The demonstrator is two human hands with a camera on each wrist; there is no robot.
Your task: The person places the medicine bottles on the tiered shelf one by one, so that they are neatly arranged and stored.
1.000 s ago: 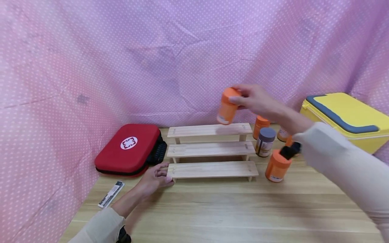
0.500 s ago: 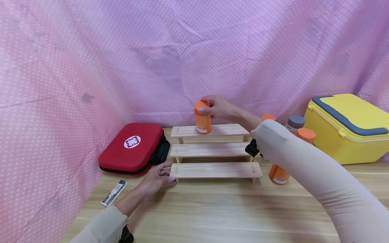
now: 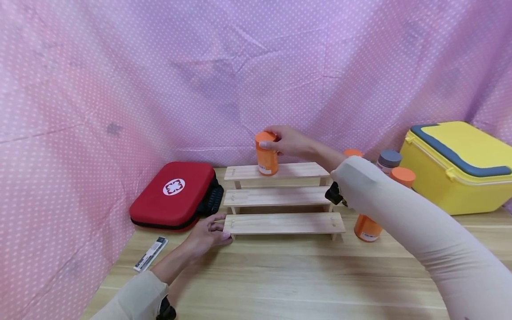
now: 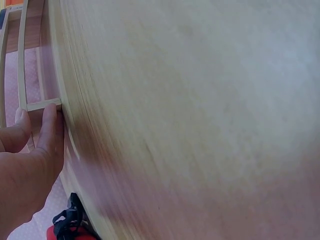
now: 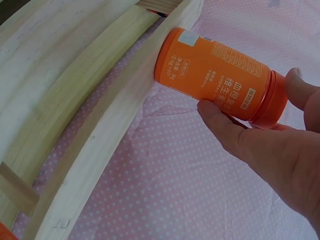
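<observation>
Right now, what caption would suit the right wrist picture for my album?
A right hand grips an orange supplement bottle near its cap, its base at a tiered wooden stand.

The bottle (image 3: 266,161) is showing bright orange from top to bottom, with pale lettering (image 5: 231,91) running over it. The stepped rack (image 3: 282,223) is wearing light, blond wood. The cloth (image 3: 256,80) is spreading pink into lilac, dotted all over in white. The case (image 3: 172,198) is glowing red, its round white emblem (image 3: 174,187) bearing red markings. The box (image 3: 448,189) is showing yellow under a slate-grey handle (image 3: 444,151); a jar lid (image 3: 390,158) is showing similar grey. The sleeves (image 3: 424,231) are looking cream, and the surface (image 3: 280,271) is carrying tan wood grain.
</observation>
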